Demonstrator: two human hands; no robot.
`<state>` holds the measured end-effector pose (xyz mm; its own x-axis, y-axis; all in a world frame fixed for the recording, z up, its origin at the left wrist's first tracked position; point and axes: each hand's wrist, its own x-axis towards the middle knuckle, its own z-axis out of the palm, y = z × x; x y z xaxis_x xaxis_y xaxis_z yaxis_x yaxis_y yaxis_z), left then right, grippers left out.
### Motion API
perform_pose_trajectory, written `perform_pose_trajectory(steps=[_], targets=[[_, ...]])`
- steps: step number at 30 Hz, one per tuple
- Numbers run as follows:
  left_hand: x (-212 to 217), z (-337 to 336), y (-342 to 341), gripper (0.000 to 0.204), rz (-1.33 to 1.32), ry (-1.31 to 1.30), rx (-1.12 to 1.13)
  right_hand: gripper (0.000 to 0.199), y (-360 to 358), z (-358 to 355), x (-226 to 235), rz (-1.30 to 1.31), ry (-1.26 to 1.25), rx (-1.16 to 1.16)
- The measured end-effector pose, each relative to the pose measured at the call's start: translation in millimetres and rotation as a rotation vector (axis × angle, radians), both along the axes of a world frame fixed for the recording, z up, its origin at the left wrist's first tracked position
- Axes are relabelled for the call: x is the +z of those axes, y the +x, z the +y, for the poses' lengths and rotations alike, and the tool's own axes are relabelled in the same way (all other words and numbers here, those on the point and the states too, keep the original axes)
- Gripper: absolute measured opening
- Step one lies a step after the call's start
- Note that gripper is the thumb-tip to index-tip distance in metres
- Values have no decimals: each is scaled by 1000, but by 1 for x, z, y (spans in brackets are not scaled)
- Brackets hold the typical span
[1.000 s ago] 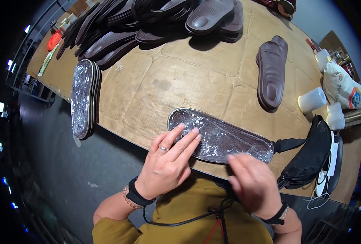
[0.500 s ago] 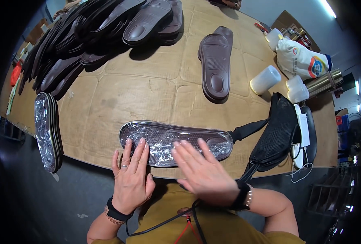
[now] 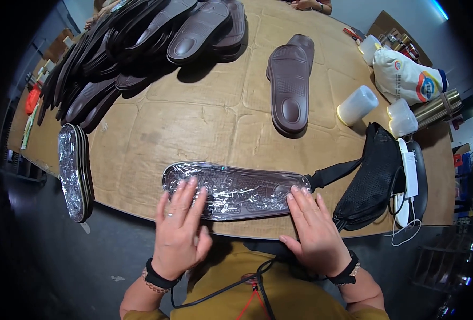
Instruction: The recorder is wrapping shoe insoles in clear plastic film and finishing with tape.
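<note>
A brown shoe insole (image 3: 236, 193) covered in shiny clear film lies lengthwise near the table's front edge. Flat on its left part rest the fingers of my left hand (image 3: 180, 229), slightly spread, with a ring on one finger. My right hand (image 3: 315, 229) lies open at the insole's right end, fingertips on the film by the heel. Neither hand grips anything. Beyond them, a pair of bare brown insoles (image 3: 289, 88) lies stacked, one turned against the other.
A large heap of brown insoles (image 3: 135, 40) fills the far left. Film-covered insoles (image 3: 75, 173) are stacked at the left edge. On the right are a black mesh bag (image 3: 372, 173), a white power strip (image 3: 403, 184), translucent rolls (image 3: 357, 105) and a white cloth bag (image 3: 404, 74). Another person's hand (image 3: 303, 5) shows at the far edge.
My right hand has slid right, from the insole's middle to its right end. The left hand stays on the left part. The whole view has shifted slightly.
</note>
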<state>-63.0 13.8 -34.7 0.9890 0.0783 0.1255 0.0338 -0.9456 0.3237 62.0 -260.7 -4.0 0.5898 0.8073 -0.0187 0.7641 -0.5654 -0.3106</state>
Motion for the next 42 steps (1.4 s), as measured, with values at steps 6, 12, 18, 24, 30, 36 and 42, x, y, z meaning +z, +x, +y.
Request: perform_pose_trajectory(steps=[6,12,18,24,30,36,42], targets=[[3,-25,19,85,85,-37,-168,85,1,-4,6,-17,-38,8],[20,-53,57,85,97,-43,-544,75,-3,-18,11,-10,-23,-37],[15,-65,93,89,52,91,-700,69,-5,-24,8,-16,47,-32],[-7,-69,99,94,103,177,-654,63,-2,-39,5,25,83,-53],[13,-54,80,97,137,154,-568,61,2,-46,6,49,79,-66],[10,-4,32,101,278,176,-306,53,6,-46,11,80,100,-82],[4,7,20,104,202,112,-214,51,10,-20,28,41,140,149]])
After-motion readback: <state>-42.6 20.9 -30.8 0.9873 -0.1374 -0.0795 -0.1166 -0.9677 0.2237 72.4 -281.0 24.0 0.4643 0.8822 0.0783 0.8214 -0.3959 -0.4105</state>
